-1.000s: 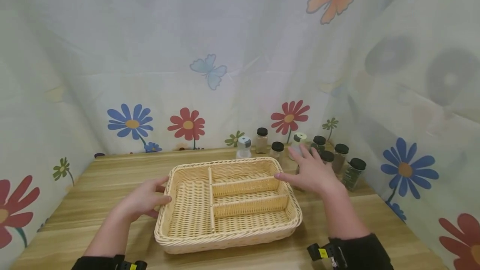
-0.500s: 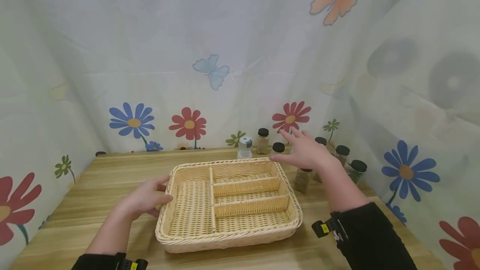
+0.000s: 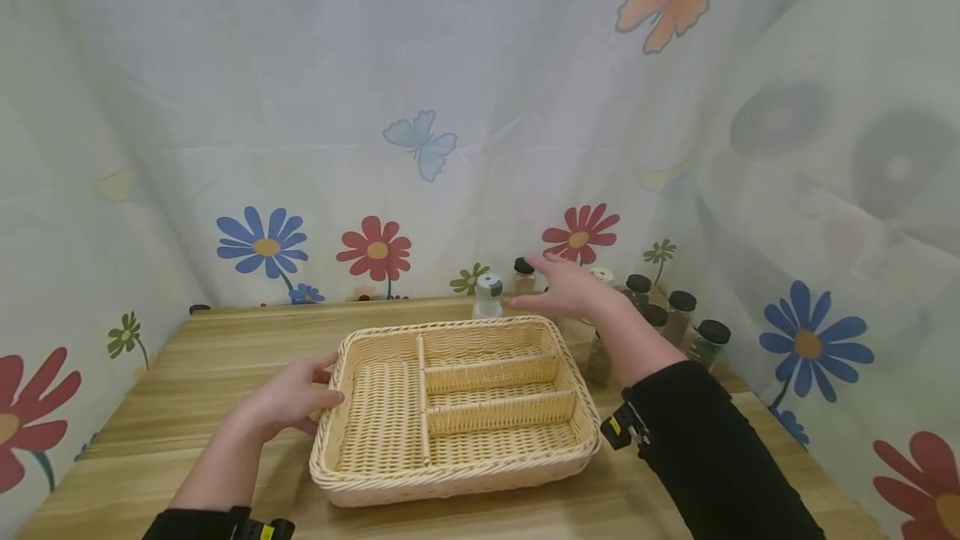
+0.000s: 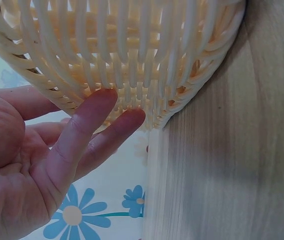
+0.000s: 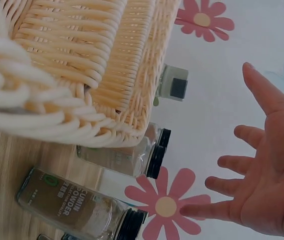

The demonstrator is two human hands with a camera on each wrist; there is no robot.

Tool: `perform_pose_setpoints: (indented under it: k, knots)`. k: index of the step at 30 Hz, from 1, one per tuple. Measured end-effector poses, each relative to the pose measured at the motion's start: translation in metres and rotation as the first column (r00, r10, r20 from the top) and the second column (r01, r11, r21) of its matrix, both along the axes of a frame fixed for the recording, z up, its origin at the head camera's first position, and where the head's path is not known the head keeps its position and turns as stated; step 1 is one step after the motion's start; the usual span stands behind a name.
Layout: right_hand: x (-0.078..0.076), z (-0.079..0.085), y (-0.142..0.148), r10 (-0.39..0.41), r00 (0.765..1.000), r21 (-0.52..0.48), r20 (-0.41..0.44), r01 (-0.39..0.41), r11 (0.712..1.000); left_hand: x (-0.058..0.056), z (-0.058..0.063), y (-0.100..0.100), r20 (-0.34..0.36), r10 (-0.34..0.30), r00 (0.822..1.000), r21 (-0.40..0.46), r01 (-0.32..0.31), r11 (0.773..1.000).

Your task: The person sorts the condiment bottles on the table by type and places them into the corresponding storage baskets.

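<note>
Nearest: a strip of wood surface point(image 3: 592, 515) below/in front of both hands' fingers, then near rim of the wicker basket point(image 3: 450, 473), which lies just R of the L fingers. L hand point(image 3: 291, 394) has hold of basket's L end, approx. midway along it: one digit over the rim, other fingers vs. outer wall. Wood runs well out to L of that hand, to the surface's L edge.

R of L fingers, inside the basket: a wide compt., then long divider point(image 3: 423, 407), then 3 narrow compts. btwn 2 short dividers, far one point(image 3: 491, 373) & near one point(image 3: 501, 412).

R hand point(image 3: 573, 288) is up in the air past basket's far R corner, fingers spread, holding nothing. Just L of its fingertips: white-capped shaker point(image 3: 489, 297). At index tip: black-lidded jar point(image 3: 523, 280); contact can't be told. Cumin powder jar point(image 5: 72, 204) upright below R fingers, gap btwn. More jars point(image 3: 680, 315) R of R hand, tight to surface's R edge. Beyond fingers, surface's far edge meets flowered cloth point(image 3: 300, 148).
</note>
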State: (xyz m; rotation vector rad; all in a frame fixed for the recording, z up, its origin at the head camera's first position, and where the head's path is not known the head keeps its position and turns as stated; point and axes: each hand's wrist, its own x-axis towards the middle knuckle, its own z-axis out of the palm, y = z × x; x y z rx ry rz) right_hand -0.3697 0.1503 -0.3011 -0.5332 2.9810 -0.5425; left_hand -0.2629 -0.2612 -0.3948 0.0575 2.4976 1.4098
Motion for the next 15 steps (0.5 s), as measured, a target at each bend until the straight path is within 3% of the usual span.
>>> perform_pose_setpoints:
  k: [15]
  knots:
    - [-0.030, -0.010, -0.034, -0.010, 1.000, 0.001, -0.012, 0.010, 1.000, 0.000, 0.001, 0.000, 0.008, 0.001, 1.000, -0.005, -0.001, 1.000]
